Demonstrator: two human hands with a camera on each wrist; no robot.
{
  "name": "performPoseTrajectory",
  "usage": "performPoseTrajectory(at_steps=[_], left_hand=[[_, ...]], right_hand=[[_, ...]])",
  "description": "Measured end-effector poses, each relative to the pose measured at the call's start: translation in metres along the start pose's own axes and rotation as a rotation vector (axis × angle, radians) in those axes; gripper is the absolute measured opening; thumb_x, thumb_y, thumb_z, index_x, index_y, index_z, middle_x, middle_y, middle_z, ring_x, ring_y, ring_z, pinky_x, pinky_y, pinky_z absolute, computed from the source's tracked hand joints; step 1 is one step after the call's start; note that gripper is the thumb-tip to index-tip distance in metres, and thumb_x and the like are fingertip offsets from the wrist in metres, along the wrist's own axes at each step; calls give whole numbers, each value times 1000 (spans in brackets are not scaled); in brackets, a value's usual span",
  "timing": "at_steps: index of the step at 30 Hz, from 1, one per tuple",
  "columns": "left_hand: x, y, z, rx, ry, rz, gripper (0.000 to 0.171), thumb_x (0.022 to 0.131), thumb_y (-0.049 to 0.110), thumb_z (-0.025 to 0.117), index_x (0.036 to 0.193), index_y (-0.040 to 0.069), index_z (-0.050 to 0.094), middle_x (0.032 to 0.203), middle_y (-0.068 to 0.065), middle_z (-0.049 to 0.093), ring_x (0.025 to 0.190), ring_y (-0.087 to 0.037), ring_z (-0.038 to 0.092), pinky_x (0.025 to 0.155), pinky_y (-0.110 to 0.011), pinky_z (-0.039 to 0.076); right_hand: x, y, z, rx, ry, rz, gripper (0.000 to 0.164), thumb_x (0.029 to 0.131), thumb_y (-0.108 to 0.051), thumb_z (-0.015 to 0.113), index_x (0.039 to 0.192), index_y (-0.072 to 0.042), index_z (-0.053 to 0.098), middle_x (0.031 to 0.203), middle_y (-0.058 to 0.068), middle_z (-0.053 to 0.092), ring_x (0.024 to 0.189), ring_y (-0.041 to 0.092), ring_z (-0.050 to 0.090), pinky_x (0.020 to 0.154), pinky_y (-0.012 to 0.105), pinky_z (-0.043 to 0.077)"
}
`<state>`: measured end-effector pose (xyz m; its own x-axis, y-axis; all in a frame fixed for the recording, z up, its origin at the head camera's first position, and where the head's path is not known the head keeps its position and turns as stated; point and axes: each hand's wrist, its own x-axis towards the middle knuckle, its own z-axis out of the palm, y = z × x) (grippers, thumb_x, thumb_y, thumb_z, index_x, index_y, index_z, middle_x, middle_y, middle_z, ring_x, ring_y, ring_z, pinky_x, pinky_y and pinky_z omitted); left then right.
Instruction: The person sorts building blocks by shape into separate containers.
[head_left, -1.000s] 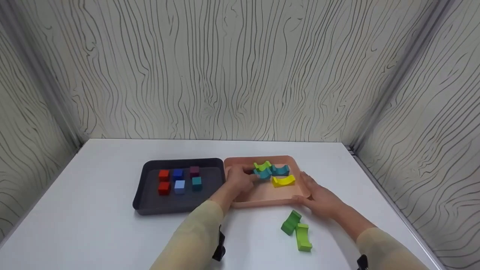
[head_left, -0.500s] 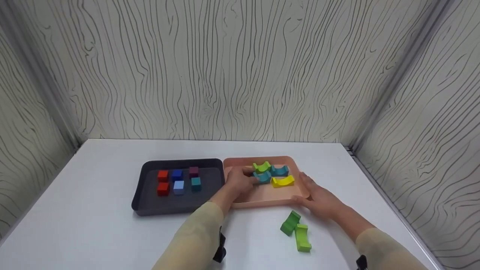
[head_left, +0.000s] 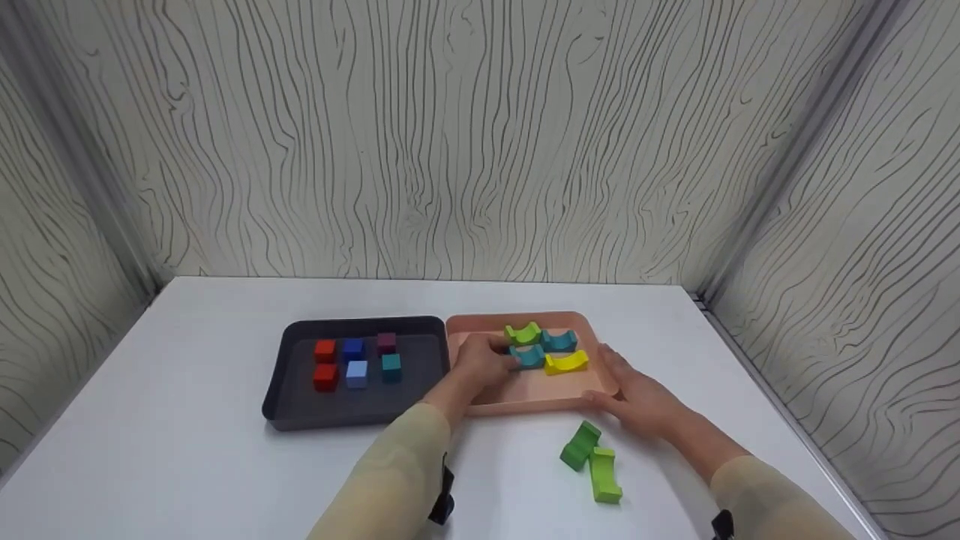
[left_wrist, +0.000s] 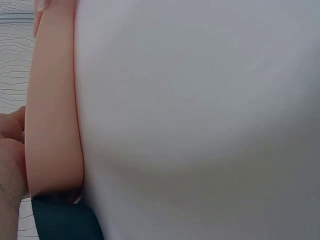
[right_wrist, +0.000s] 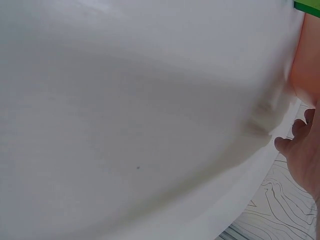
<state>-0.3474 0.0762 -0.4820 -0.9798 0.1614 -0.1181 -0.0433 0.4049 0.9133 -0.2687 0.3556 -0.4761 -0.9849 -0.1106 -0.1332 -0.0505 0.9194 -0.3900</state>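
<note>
In the head view, my left hand (head_left: 480,364) reaches into the pink tray (head_left: 525,392), thumb and fingers at the left end of a teal arch block (head_left: 528,358), which it pinches. Beside that block lie a lime arch block (head_left: 523,334), a second teal arch block (head_left: 559,342) and a yellow arch block (head_left: 567,363). My right hand (head_left: 643,397) rests against the tray's right front corner, thumb at the front and fingers along the side. The left wrist view shows part of the left hand (left_wrist: 11,165) behind the tray wall (left_wrist: 52,110).
Left of the pink tray, touching or nearly so, stands a dark grey tray (head_left: 330,412) with several coloured cubes (head_left: 357,373). In front of the pink tray lie a dark green arch block (head_left: 580,446) and a lime arch block (head_left: 605,476) on the white table (head_left: 187,465).
The teal arch block at my left hand has shifted slightly towards me, away from the lime block and nearer the yellow one. My right hand stays at the tray corner.
</note>
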Motion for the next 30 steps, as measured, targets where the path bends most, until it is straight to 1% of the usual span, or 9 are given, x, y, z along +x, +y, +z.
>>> performPoseTrajectory(at_steps=[9,11,16,22,24,27,30], left_hand=[[0,-1,2,1,-4,3,39,94,8,81,133,9,76,123,-1,73,110,-19,62,109,-40,52],[0,-2,2,14,-5,18,39,94,7,81,132,9,76,122,-2,73,109,-19,62,108,-39,52],[1,-2,1,28,-9,28,39,93,6,82,132,9,76,121,-2,74,108,-18,63,108,-39,52],[0,-1,1,5,-15,5,40,93,7,81,133,9,75,122,-2,73,110,-20,62,109,-40,52],[-1,-1,1,3,-17,6,40,93,7,82,133,9,75,121,-1,73,110,-20,62,109,-40,52],[-1,-1,0,-3,-20,23,41,91,7,83,131,9,76,119,-1,73,109,-20,62,108,-40,52],[-1,-1,-1,-12,-25,22,42,90,8,85,131,10,76,117,0,73,107,-20,62,107,-39,53]], right_hand=[[0,-1,0,6,-11,19,113,93,-80,56,173,-21,4,177,15,13,156,50,25,119,74,26],[0,-2,0,5,-9,18,112,93,-80,56,173,-20,4,177,16,14,156,50,25,118,74,26],[-1,-3,-1,4,-6,23,112,93,-80,56,173,-21,5,177,16,15,155,50,26,118,74,27],[-1,-4,-2,-3,-9,23,111,94,-80,55,173,-22,4,177,15,14,156,50,26,119,74,26],[-1,-3,-1,-2,-9,19,110,94,-80,55,173,-22,4,177,15,13,156,50,25,119,73,25],[0,-1,-1,-9,-2,-4,109,96,-77,55,173,-18,5,176,17,14,155,50,27,119,73,26],[1,1,-1,-20,2,-24,107,97,-75,54,172,-15,6,176,18,15,155,50,27,119,72,27]])
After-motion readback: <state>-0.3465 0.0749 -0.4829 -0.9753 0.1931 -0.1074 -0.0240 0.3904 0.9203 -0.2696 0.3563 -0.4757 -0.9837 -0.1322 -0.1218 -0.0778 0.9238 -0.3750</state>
